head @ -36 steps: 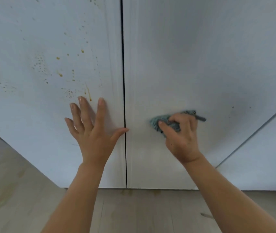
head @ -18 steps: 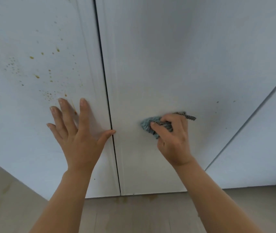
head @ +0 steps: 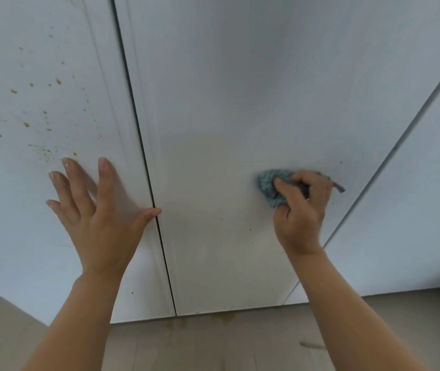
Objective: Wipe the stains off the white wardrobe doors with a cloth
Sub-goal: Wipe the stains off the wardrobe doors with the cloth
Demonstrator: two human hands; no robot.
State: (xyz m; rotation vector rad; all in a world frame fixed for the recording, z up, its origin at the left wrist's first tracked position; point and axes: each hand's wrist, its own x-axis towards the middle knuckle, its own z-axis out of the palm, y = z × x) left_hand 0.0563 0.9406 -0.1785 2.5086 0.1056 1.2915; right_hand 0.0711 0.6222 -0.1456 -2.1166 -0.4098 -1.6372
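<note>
Two white wardrobe doors fill the view, split by a dark vertical gap. The left door (head: 39,49) carries yellow-brown stains (head: 44,151) scattered above my left hand (head: 98,210), which lies flat and open on it, thumb at the gap. On the middle door (head: 227,89) my right hand (head: 302,212) is shut on a bunched blue-grey cloth (head: 269,186) and presses it against the panel. A few tiny dark specks (head: 340,162) sit on that door to the right of the cloth.
A third white door (head: 414,196) stands at the right behind another gap. Below the doors lies a pale wooden floor (head: 227,344) with yellowish drips (head: 178,324) near the door bottoms.
My right hand has slid the cloth to the right across the middle door. The view has shifted, so the left door's stains sit further left. My left hand stays flat on the left door.
</note>
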